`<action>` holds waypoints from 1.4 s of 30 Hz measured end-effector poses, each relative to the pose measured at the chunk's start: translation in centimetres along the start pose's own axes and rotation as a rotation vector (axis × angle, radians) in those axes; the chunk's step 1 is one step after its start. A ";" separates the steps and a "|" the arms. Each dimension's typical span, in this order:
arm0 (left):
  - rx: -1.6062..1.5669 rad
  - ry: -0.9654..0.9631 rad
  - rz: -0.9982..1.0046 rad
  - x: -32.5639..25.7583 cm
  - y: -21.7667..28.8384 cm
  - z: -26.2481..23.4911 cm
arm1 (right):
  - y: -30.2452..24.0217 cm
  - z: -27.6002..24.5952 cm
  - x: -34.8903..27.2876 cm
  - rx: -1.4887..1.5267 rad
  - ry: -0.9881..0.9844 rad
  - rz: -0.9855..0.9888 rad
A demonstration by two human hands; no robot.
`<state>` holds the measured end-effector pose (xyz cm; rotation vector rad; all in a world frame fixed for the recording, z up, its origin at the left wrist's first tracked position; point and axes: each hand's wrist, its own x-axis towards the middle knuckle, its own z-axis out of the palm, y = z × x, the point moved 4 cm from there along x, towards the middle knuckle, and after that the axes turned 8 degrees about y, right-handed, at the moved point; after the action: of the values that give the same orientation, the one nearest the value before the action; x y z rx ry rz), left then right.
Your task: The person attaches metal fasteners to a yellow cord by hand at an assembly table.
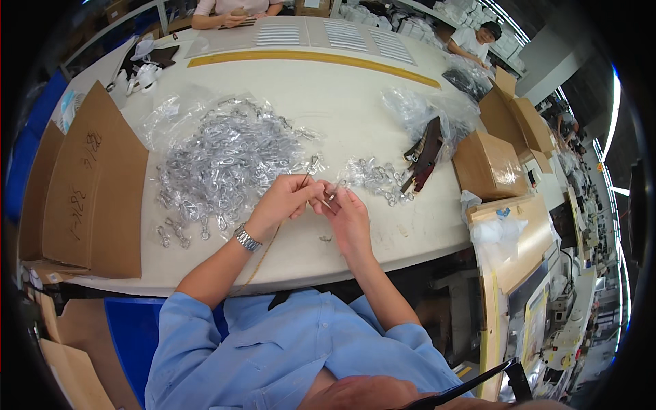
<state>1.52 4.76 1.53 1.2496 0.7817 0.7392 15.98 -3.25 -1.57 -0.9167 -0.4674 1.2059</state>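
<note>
My left hand (283,200) and my right hand (347,217) meet above the white table (328,102), fingertips pinched together on a small silver metal clasp (326,196). A thin tan cord (263,254) runs from my left hand down past my wrist, which wears a metal watch (247,238). A big heap of silver clasps (222,160) on clear plastic lies just left of my hands. A smaller pile of clasps (372,179) lies to the right, next to dark brown leather straps (424,154).
Flat cardboard sheets (92,184) stand at the left table edge. Cardboard boxes (488,164) sit at the right. Crumpled clear plastic bags (424,109) lie behind the straps. Two other people (236,10) work at the far side, one at the far right (471,37).
</note>
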 end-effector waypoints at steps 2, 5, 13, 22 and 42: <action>-0.033 0.000 -0.013 0.3 0.4 -1.0 | -0.6 -0.6 -0.4 -0.001 0.063 0.038; -0.082 -0.028 -0.026 0.1 0.6 -0.3 | -1.1 -0.5 -0.7 0.041 -0.183 0.255; 0.199 -0.190 -0.030 0.3 -1.9 0.1 | -0.6 -1.6 -1.7 -0.095 -0.348 0.603; 0.344 0.127 0.277 0.1 -2.2 1.2 | -1.0 0.4 -2.7 -1.299 -0.114 -0.581; 0.497 -0.453 0.174 -1.7 1.1 1.7 | -1.1 -4.1 -1.3 -0.597 -0.339 0.197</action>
<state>1.92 2.59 2.98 1.8715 0.4955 0.3764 19.23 -6.03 -2.88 -1.2886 -1.0670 1.4390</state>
